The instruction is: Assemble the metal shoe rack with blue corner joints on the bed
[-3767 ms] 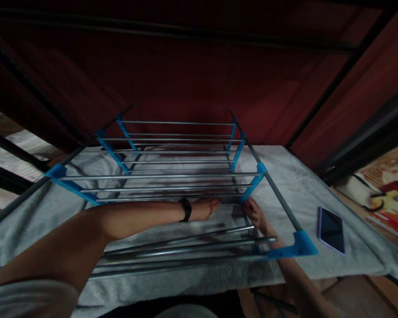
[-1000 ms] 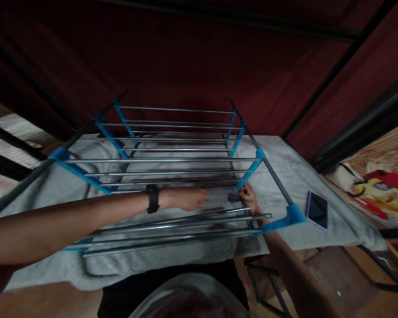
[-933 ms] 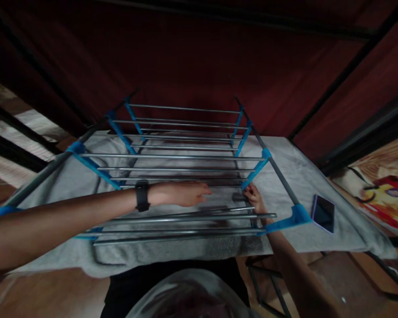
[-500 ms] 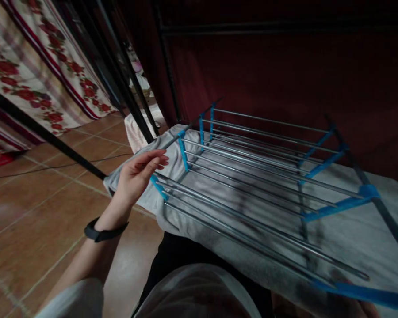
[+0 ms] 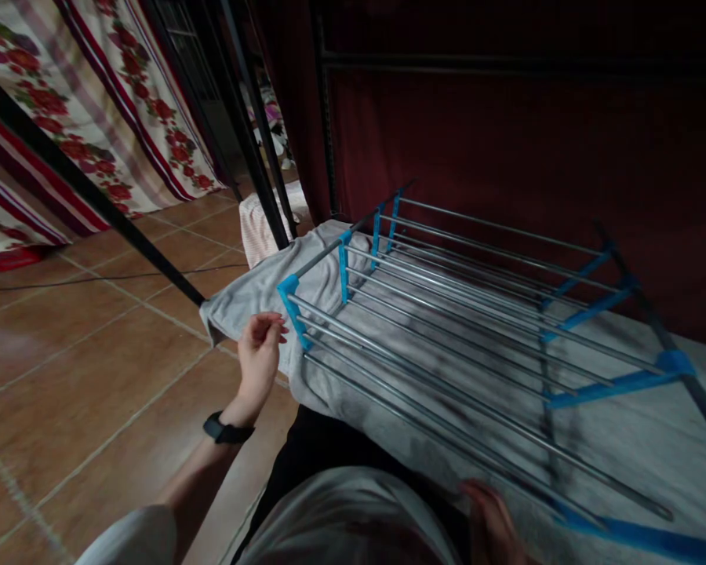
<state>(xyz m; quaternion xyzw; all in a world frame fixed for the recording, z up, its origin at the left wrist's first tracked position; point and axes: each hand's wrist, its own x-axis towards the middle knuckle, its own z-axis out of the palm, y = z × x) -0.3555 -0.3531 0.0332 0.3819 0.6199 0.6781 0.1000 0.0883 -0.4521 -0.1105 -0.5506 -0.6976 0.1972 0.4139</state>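
– dark red cloth [image 5: 506, 157] hanging behind, slim black metal posts [image 5: 252, 110] and a flowered red-and-white curtain [image 5: 94, 118] off to the left, terracotta floor tiles [image 5: 123, 345] below. and under the work?

– soft grey fleece cover [image 5: 241, 290], rumpled towards the left. lying across it, a silver-tubed metal rack with blue plastic brackets [image 5: 447, 287].

– any change just now?

– yes: view swung round to the left, and the left hand [image 5: 262, 357] away from the tubes near the right end, over to the near left corner. right hand [image 5: 494, 514] also off the bracket at the right, down by the near edge of the cover.

– meaning what for the work?

– probably attention shifted to the left end, the right end now without a hand on it.

– and the left hand's grip?

– fingers loosely curled, tips drawn in towards the thumb, just beside the blue plastic corner bracket [image 5: 294, 312]. touching or barely apart, impossible to tell; likewise whether pinching anything small. black wristband [image 5: 227, 429] on that wrist.

– the right?

– blurred and partly cut off by the lower edge of the view. fingers near the cover, apart from the rack; spread or pressed together, cannot tell.

– anything lying close to it?

– one long silver metal tube [image 5: 641, 496], sloping along the rack's near side, its right end in plain view. seated or loose, cannot tell.
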